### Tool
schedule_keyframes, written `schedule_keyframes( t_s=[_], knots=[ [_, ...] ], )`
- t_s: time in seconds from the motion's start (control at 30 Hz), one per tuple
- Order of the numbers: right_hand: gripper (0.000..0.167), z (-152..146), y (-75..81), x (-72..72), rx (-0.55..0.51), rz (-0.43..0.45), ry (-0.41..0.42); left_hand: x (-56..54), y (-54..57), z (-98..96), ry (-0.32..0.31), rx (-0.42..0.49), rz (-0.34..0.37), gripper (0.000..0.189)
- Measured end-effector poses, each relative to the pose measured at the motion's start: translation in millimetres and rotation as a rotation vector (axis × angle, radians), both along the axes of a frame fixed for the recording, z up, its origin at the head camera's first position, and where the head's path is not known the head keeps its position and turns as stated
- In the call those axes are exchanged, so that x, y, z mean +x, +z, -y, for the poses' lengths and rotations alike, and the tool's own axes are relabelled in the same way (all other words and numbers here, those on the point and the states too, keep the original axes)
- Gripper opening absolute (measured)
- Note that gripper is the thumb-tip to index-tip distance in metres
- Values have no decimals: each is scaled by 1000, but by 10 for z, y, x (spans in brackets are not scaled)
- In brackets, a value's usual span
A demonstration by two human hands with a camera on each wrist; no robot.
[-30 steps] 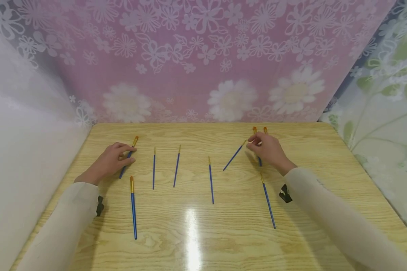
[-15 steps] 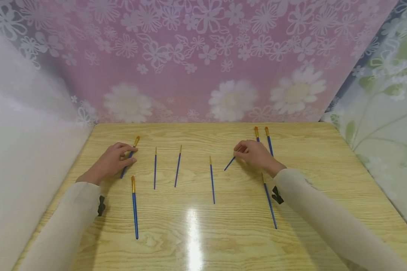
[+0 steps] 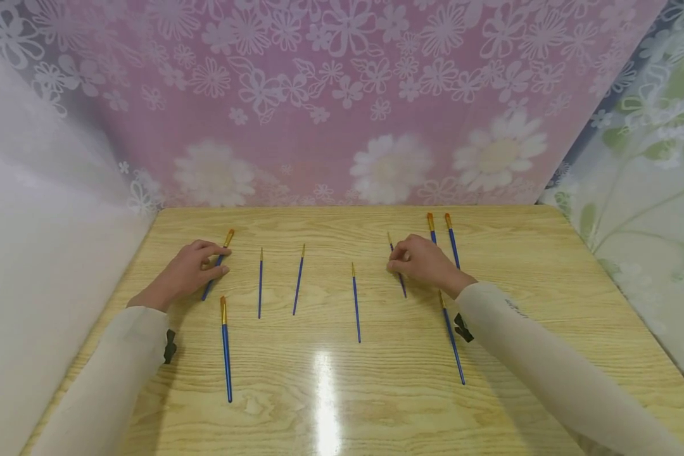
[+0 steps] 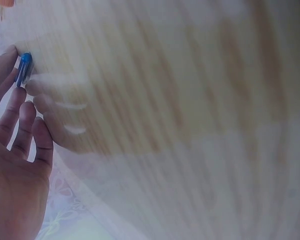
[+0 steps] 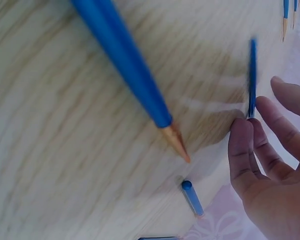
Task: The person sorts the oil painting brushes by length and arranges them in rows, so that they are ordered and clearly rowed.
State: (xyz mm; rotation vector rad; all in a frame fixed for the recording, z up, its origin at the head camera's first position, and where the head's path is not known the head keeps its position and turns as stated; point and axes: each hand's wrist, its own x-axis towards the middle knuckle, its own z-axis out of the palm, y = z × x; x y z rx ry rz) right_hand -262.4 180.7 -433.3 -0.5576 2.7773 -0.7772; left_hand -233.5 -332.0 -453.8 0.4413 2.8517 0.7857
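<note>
At the table's left, my left hand [image 3: 185,272] lies over a slim blue-handled paintbrush [image 3: 228,238]; its index finger and thumb reach across the handle, loosely extended. That brush's blue end [image 4: 24,69] shows at the fingertips in the left wrist view. Right of the middle, my right hand [image 3: 424,261] holds a thin paintbrush [image 3: 403,287] between curled fingertips and thumb. Its bristle end points toward the back wall, and the fingers hide its middle. In the right wrist view, the blue handle [image 5: 252,75] rises from the fingertips.
Between the hands lie three thin paintbrushes [image 3: 260,285]. A thicker brush [image 3: 227,354] is near the left forearm. Another brush [image 3: 455,348] lies partly under the right wrist, and two orange-tipped brushes [image 3: 453,244] are behind the right hand. A pink flowered cloth [image 3: 319,126] hangs behind the wooden table [image 3: 285,392].
My right hand has moved left onto the slanted thin brush and taken hold of it. The brush has turned from leaning right to nearly upright, tip slightly left. My left hand stays put.
</note>
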Motion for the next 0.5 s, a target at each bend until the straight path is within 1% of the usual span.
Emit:
schedule_keyframes(
  t_s=[0.2, 0.37, 0.43, 0.5],
  knots=[
    [15, 31, -4, 2, 10, 11, 7, -12, -23, 9, 4, 7, 10, 49],
    [28, 39, -19, 12, -17, 40, -22, -19, -35, 12, 0, 9, 7, 49],
    [31, 46, -26, 12, -16, 29, -28, -22, -35, 12, 0, 9, 8, 49],
    [31, 51, -35, 10, -17, 18, -39, -23, -32, 10, 1, 10, 8, 49]
  ],
)
